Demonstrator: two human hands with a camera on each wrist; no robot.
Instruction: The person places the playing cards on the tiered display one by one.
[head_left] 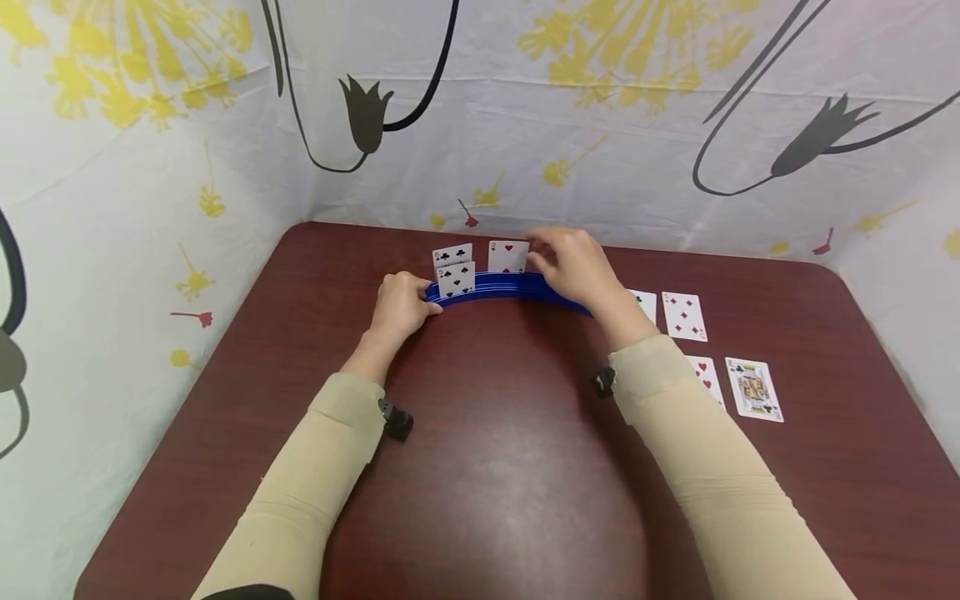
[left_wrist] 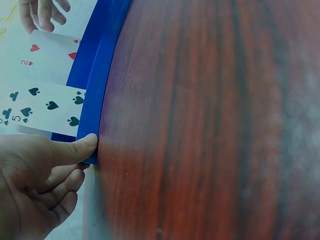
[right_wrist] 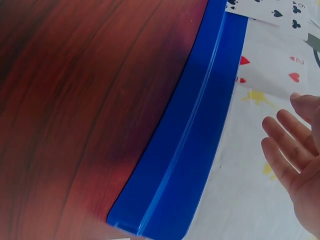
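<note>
Card rack, blue and curved, runs lengthwise from my left hand toward my right hand. I've got the left hand pinching its left end, beside the five of spades. Right hand: fingers loose, holding nothing, just right of the standing two of hearts; it's the nearer hand to that card.

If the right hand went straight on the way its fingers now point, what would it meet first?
The right hand would probably meet the two of hearts, standing in the blue rack just beside its fingertips, though depth is hard to judge.
</note>
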